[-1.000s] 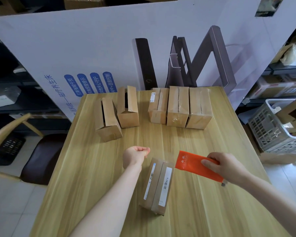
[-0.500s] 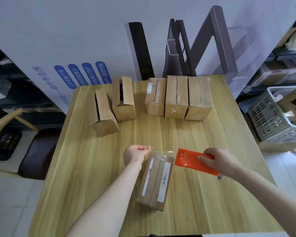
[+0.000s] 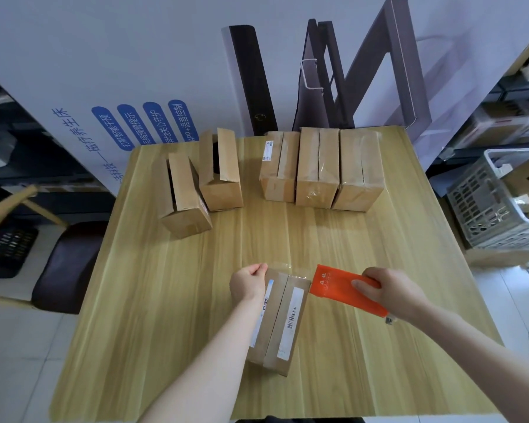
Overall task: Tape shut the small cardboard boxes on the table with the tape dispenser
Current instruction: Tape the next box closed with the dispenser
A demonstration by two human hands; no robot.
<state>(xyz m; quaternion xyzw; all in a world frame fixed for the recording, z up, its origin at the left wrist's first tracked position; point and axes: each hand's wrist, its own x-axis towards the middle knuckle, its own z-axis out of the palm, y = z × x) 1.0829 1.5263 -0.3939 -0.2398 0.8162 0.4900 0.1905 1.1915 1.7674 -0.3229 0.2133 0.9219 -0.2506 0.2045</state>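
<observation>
A small cardboard box with white labels lies near the front of the wooden table, flaps closed. My right hand grips the orange tape dispenser just right of the box's far end. A strip of clear tape runs from the dispenser over that far end to my left hand, which pinches the tape end at the box's far left corner. Two untaped boxes with raised flaps stand at the back left. Three boxes stand in a row at the back right; at least two show glossy tape.
A large white printed board leans behind the table. A grey plastic crate with cardboard sits to the right, a chair with a dark seat to the left. Shelves with goods stand on both sides.
The dispenser and my left hand have come down closer to the box's far end, with the tape strip stretched between them. The camera tilted downward and nearer.
</observation>
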